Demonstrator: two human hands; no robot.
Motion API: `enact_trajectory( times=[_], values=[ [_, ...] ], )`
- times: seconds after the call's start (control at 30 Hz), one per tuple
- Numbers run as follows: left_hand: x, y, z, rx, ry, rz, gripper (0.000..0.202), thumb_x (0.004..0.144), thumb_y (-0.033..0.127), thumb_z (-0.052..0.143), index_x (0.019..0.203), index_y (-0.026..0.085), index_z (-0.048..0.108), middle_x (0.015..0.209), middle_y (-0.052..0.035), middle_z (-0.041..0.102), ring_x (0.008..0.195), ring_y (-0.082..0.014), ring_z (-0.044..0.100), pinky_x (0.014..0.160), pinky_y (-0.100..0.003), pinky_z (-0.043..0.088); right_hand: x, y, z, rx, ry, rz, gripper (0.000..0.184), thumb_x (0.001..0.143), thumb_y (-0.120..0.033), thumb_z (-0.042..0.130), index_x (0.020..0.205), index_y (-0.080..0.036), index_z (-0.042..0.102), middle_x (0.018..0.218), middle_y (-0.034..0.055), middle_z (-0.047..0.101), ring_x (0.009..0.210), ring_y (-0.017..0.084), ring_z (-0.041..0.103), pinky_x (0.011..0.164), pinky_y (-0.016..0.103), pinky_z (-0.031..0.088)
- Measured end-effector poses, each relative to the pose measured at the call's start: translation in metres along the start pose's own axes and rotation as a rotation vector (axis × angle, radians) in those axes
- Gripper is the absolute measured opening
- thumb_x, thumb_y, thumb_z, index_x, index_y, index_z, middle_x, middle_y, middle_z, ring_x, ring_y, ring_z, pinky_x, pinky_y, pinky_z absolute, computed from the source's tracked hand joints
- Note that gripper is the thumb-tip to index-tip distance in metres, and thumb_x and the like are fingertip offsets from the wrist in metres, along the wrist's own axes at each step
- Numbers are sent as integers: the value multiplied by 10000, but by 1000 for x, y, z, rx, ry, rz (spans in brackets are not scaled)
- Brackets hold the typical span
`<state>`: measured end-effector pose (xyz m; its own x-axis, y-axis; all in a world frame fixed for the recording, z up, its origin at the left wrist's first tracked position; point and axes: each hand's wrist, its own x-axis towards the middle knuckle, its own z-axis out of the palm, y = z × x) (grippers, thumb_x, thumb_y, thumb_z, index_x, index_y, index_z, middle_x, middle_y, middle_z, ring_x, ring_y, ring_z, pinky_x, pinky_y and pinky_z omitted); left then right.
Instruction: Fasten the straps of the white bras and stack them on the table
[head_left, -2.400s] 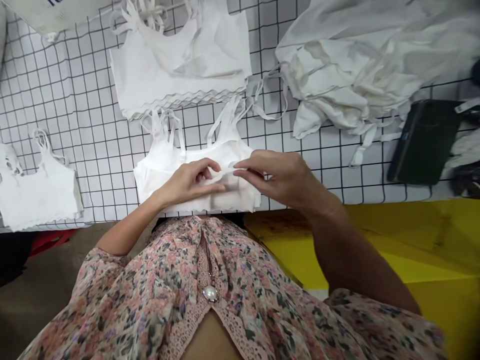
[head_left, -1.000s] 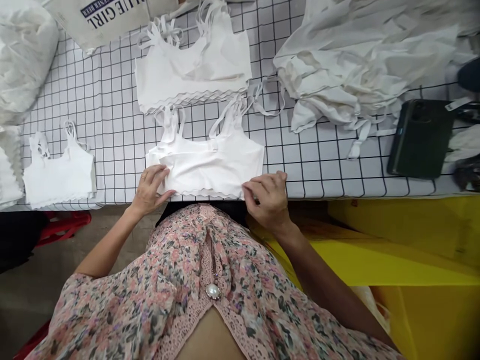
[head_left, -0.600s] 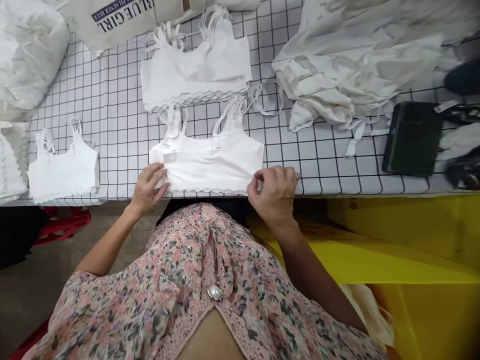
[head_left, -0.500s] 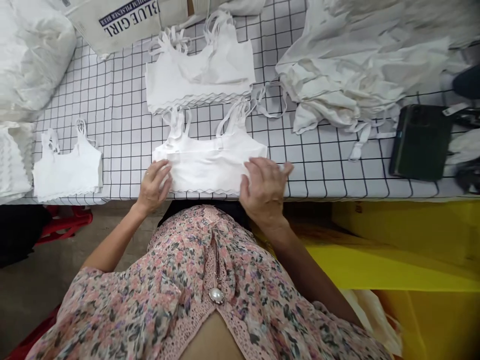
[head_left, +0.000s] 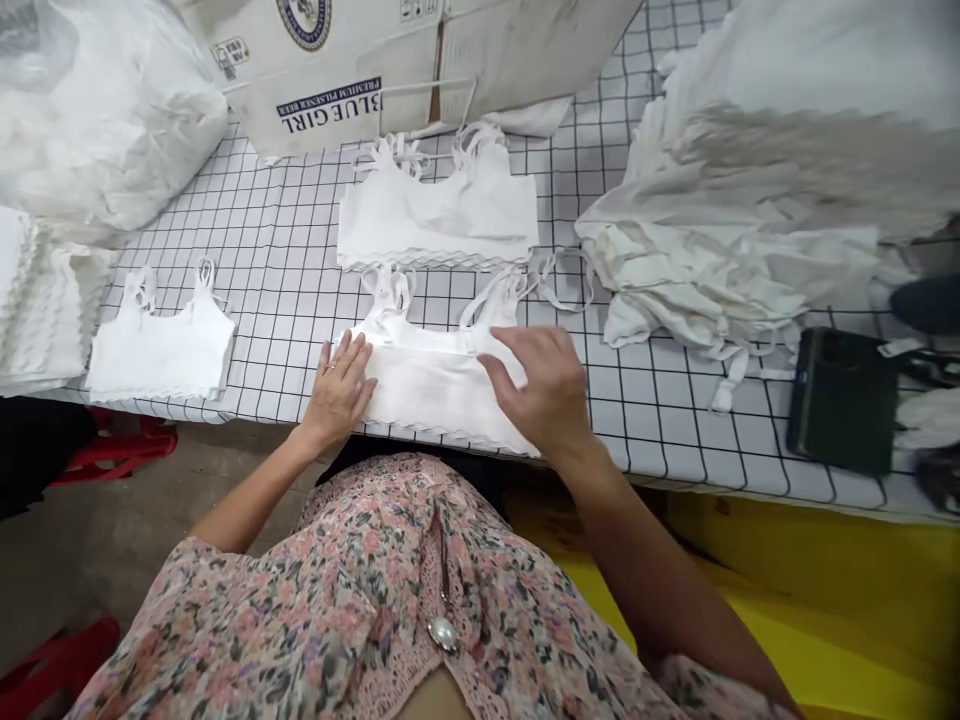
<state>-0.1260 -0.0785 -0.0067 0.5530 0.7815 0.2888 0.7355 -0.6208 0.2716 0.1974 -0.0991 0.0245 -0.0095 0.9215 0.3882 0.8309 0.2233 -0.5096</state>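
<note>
A white bra top (head_left: 431,385) with thin straps lies flat near the table's front edge, its scalloped hem toward me. My left hand (head_left: 335,395) rests on its left end, fingers stretched out. Over its right end is my right hand (head_left: 547,395), thumb and fingers apart and curved near the upper edge; whether they touch the cloth there I cannot tell. Just beyond lies a stack of similar white bra tops (head_left: 439,215), straps pointing away. Another white bra top (head_left: 161,350) is set apart to the left.
A cardboard box (head_left: 337,60) stands at the back, beside a bulging plastic bag (head_left: 112,120). Folded white pieces (head_left: 52,300) are at far left. A heap of white garments (head_left: 712,250) covers the right, with a dark phone (head_left: 844,400) in front. Grid-patterned cloth (head_left: 285,230) covers the table.
The camera view has shifted, so the table appears lower and more of the box shows. My left hand has flattened on the bra top. My right hand has turned, its thumb and fingers now curved apart.
</note>
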Motion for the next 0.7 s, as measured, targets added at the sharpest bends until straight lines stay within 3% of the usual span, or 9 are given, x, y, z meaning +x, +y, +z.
enact_trajectory(
  times=[0.07,0.1,0.13,0.23,0.33,0.43,0.57,0.7],
  values=[
    [3,3,6,5,-5,3,761,1172,344,472,1820,241,86,1802,-170,422,1748,-314,291,1435,-650,256,64,-19,16,110,-87,-31,263,1081,-330,571,1090,-199,799,1082,141,809,1010,303,743,983,483,603],
    [3,4,8,13,-13,-3,772,1168,356,482,1819,220,89,1801,-186,418,1746,-325,297,1428,-649,276,95,-28,25,149,-157,19,183,1040,-256,619,1000,-193,786,1044,129,806,925,274,744,919,441,616],
    [2,6,11,23,-23,-11,782,1165,367,489,1818,203,91,1807,-198,402,1748,-334,289,1422,-646,293,122,-36,34,191,-251,109,151,1014,-230,667,903,-185,759,956,115,798,822,243,732,854,405,619],
    [-3,10,13,34,-45,-43,807,1159,383,495,1820,191,75,1834,-198,342,1763,-333,237,1423,-621,307,176,-49,53,347,-589,458,319,969,-301,810,718,-174,660,680,70,710,494,169,609,546,323,547],
    [-5,15,10,9,-61,-65,850,1153,404,502,1824,192,25,1851,-188,306,1772,-319,203,1437,-602,282,191,-47,62,456,-763,597,370,883,-216,900,636,-162,630,532,26,610,364,123,476,399,296,467],
    [-5,18,6,-27,-77,-78,901,1144,429,513,1822,175,-23,1855,-194,292,1774,-323,196,1443,-598,264,191,-42,66,675,-814,637,329,840,-67,878,628,-149,641,495,-15,567,351,70,373,400,284,507],
    [-7,21,1,-49,-91,-97,964,1128,452,542,1818,162,-65,1862,-206,266,1776,-340,184,1448,-604,244,195,-40,69,894,-702,697,306,881,-100,849,679,-162,628,508,-45,562,360,43,331,455,280,567],
    [-11,22,-5,-74,-72,-128,979,1113,478,567,1823,167,-33,1864,-212,255,1777,-359,171,1448,-635,215,192,-34,65,641,-600,658,315,918,-192,872,715,-161,633,512,-11,605,338,60,393,361,223,474]
  ],
)
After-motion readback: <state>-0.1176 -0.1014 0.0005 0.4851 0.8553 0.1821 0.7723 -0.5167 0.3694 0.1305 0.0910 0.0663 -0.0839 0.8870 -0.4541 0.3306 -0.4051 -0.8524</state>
